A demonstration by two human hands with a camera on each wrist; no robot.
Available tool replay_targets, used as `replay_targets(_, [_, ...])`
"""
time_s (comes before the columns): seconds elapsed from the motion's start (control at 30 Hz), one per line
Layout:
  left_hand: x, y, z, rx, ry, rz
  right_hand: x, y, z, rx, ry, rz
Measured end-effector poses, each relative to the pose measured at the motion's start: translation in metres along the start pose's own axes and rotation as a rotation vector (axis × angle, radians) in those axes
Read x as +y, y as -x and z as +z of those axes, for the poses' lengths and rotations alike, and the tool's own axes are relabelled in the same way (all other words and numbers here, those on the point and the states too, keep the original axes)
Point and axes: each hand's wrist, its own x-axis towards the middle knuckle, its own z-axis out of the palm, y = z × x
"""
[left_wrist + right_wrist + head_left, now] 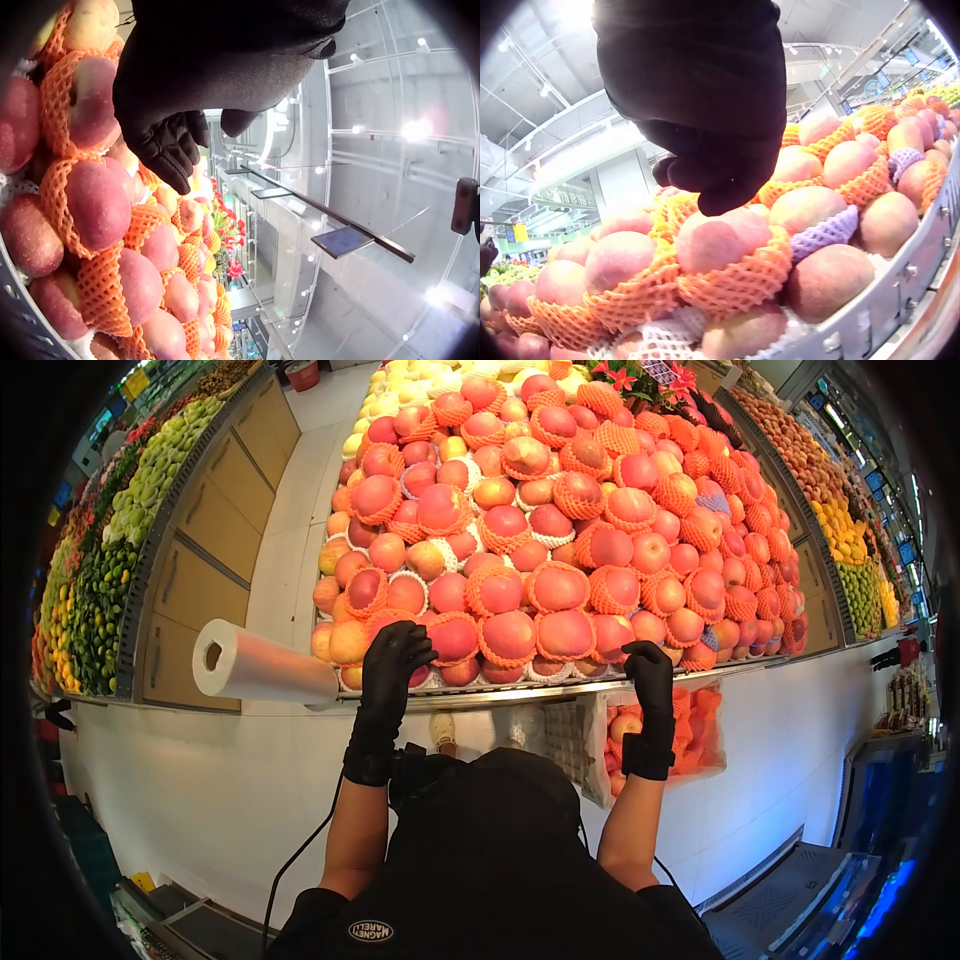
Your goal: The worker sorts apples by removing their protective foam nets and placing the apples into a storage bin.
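Note:
Both hands wear black gloves and hold nothing. My left hand (392,665) hangs with loosely bent fingers over the front edge of a big heap of red apples (500,588). In the left wrist view its bent fingers show beside an apple in an orange foam net (97,204). Farther right, my right hand (652,680) is held at the front rim of the display, fingers relaxed and bent downward. Its fingertips overlap a netted apple (724,244) in the right wrist view. Many apples sit in orange foam nets, some in white or purple ones.
A roll of plastic bags (260,665) lies at the display's left front corner. Below the right hand stands a box (712,765) with apples and orange nets, beside grey egg-crate trays (568,735). A metal rail (900,292) edges the heap. Other fruit stands flank both sides.

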Motion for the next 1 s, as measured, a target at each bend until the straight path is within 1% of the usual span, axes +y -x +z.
replay_targets(0.03, [0.002,-0.002,-0.003,0.015,0.017,0.002,-0.007,-0.002,0.008,-0.009,0.015,-0.002])
replay_targets(0.07, [0.004,-0.004,-0.006,0.031,0.033,0.004,-0.010,-0.004,0.017,-0.002,0.036,-0.046])
replay_targets(0.17, [0.011,-0.009,-0.018,0.018,0.056,0.015,-0.025,-0.012,0.041,-0.027,0.068,-0.086])
replay_targets(0.2, [0.012,-0.012,-0.024,0.005,0.048,0.018,-0.034,-0.014,0.051,-0.045,0.096,-0.134])
replay_targets(0.3, [0.015,-0.022,-0.039,-0.017,0.033,0.026,-0.054,-0.015,0.076,-0.100,0.033,-0.073])
replay_targets(0.33, [0.018,-0.024,-0.041,-0.013,0.033,0.025,-0.059,-0.018,0.082,-0.147,0.012,-0.026])
replay_targets(0.43, [0.025,-0.033,-0.046,-0.022,0.062,0.021,-0.073,-0.022,0.112,-0.195,-0.007,-0.109])
replay_targets(0.47, [0.026,-0.037,-0.049,-0.029,0.076,0.019,-0.078,-0.023,0.119,-0.212,0.014,-0.070])
replay_targets(0.57, [0.022,-0.052,-0.059,0.013,0.130,0.001,-0.083,-0.024,0.146,-0.195,0.045,-0.067])
replay_targets(0.63, [0.021,-0.057,-0.058,0.058,0.177,-0.002,-0.074,-0.025,0.157,-0.226,0.061,-0.113])
replay_targets(0.7, [0.023,-0.062,-0.057,0.084,0.219,0.000,-0.071,-0.026,0.166,-0.223,0.082,-0.095])
replay_targets(0.73, [0.023,-0.063,-0.056,0.090,0.240,0.000,-0.071,-0.025,0.170,-0.221,0.050,-0.095])
replay_targets(0.83, [0.022,-0.068,-0.056,0.090,0.276,0.010,-0.077,-0.025,0.178,-0.182,0.114,-0.121])
replay_targets(0.93, [0.023,-0.072,-0.056,0.105,0.285,0.028,-0.083,-0.031,0.183,-0.181,0.185,-0.118])
replay_targets(1.0, [0.023,-0.071,-0.057,0.128,0.275,0.031,-0.084,-0.037,0.185,-0.198,0.248,-0.162])
